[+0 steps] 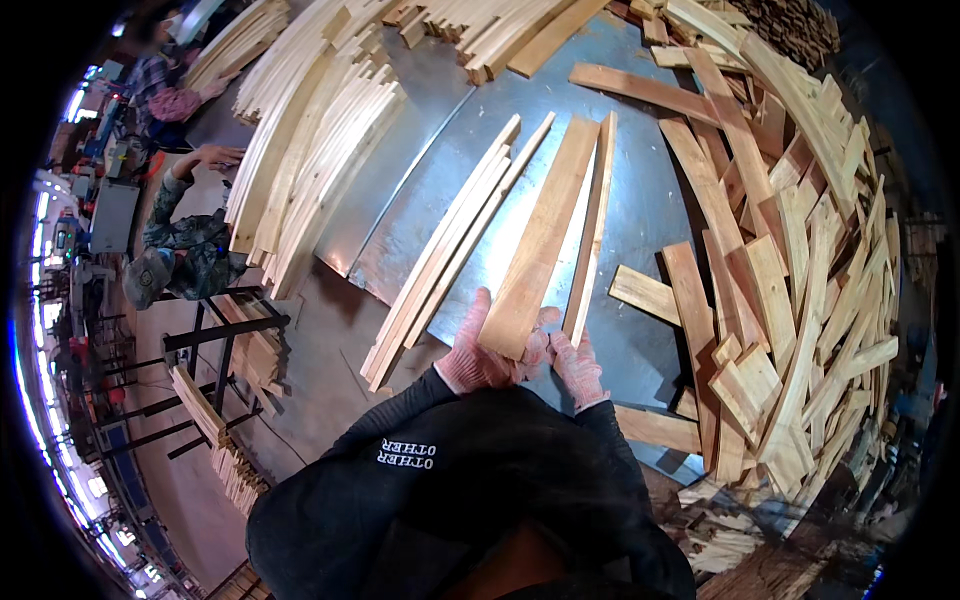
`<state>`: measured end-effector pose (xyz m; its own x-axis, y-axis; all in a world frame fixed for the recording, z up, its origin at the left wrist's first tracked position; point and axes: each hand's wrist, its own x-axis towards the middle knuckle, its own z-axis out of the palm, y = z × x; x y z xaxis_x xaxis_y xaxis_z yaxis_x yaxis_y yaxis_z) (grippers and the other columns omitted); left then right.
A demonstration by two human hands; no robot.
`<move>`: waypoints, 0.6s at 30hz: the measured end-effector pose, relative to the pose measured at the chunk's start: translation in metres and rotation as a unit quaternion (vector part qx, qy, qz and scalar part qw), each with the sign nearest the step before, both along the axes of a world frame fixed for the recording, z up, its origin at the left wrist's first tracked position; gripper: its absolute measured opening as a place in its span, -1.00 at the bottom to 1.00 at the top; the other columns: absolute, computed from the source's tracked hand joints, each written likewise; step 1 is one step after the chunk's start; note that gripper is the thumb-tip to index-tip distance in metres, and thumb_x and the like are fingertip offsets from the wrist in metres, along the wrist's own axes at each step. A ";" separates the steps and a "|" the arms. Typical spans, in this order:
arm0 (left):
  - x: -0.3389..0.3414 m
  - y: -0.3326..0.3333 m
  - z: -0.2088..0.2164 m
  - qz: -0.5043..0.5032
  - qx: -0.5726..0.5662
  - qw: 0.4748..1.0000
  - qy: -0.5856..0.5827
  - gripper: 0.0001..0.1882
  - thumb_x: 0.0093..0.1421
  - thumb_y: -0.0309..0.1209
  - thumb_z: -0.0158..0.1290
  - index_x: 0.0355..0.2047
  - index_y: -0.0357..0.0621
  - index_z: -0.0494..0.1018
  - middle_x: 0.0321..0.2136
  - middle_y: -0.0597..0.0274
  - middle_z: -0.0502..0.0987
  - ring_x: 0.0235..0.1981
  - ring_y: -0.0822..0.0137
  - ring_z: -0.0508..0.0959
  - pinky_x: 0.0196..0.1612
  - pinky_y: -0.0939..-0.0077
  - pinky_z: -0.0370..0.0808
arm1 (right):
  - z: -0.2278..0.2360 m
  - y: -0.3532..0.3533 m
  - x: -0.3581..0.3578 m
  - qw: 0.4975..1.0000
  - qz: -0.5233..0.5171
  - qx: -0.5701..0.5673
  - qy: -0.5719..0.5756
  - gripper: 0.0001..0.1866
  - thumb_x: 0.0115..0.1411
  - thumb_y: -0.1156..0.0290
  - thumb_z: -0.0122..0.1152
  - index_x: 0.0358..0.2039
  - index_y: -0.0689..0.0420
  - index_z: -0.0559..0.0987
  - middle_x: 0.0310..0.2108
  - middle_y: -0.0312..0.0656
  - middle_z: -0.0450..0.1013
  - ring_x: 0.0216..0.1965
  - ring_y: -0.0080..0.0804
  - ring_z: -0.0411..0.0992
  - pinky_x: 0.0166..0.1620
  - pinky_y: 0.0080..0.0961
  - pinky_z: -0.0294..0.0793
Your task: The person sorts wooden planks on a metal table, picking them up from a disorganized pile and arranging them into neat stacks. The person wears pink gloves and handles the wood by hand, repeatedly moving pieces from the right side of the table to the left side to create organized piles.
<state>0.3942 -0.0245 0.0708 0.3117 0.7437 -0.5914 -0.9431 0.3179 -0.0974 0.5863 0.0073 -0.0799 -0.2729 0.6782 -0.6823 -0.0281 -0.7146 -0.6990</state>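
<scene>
My left hand (474,357), in a pinkish knitted glove, is closed around the near end of a wide wooden board (543,240). Its thumb lies along the left edge, and its other fingers are partly hidden under the wood. My right hand (579,372), gloved alike, grips the near end of a narrow wooden board (594,225) standing on its edge. Both boards point away from me over a shiny metal tabletop (440,165), their far ends close together. Left of them, several thin wooden strips (450,255) lie side by side, their near ends jutting past the table's edge.
A jumbled heap of boards (740,250) covers the right side. Long strips stand stacked in rows (320,140) at the far left. Beyond that stack are a person in camouflage (195,240) and another in plaid (165,95). A black metal rack (225,340) holds more wood.
</scene>
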 end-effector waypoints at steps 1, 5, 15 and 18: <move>-0.003 -0.001 -0.034 -0.013 -0.028 0.999 -0.029 -0.15 0.34 0.29 -0.25 0.13 -0.36 0.36 -0.40 0.14 0.49 -0.46 0.29 0.50 -0.41 0.44 0.46 | 0.007 0.004 0.001 0.999 0.032 0.019 -0.008 -0.33 0.27 0.39 0.24 0.33 0.11 0.19 -0.29 -0.31 0.43 -0.39 -0.56 0.40 -0.38 -0.59 0.44; -0.011 0.001 -0.075 -0.144 0.294 0.869 0.370 -0.45 0.34 -0.02 0.02 0.06 -0.30 0.44 -0.37 0.22 0.55 -0.43 0.36 0.55 -0.26 0.46 0.56 | -0.015 0.002 0.009 1.000 0.013 -0.020 -0.002 -0.28 0.23 0.31 0.30 0.32 0.19 0.20 -0.32 -0.29 0.43 -0.42 -0.54 0.41 -0.34 -0.53 0.48; -0.124 0.122 0.027 -0.252 0.047 0.630 0.733 -0.53 0.32 -0.04 0.02 -0.01 -0.20 0.48 -0.49 0.20 0.56 -0.60 0.39 0.57 -0.51 0.50 0.54 | 0.014 0.000 -0.067 0.910 0.355 0.125 -0.172 0.09 0.18 0.06 0.31 0.41 0.31 -0.18 -0.01 0.11 0.47 0.02 -0.09 0.45 0.09 -0.32 0.43; -0.185 0.187 0.012 -0.254 0.017 0.548 0.796 -0.56 0.31 -0.03 0.03 -0.06 -0.12 0.54 -0.57 0.17 0.55 -0.66 0.31 0.56 -0.51 0.40 0.52 | 0.030 0.006 -0.131 0.826 0.516 0.122 -0.192 0.17 0.17 -0.27 0.16 0.40 0.34 -0.19 0.07 0.28 0.42 0.17 0.09 0.39 0.18 -0.21 0.36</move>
<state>0.2093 0.1626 0.0828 -0.4080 0.8189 -0.4036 0.3884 0.5558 0.7350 0.4555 0.0129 -0.0495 -0.5865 0.3490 -0.7309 0.7655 -0.0561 -0.6410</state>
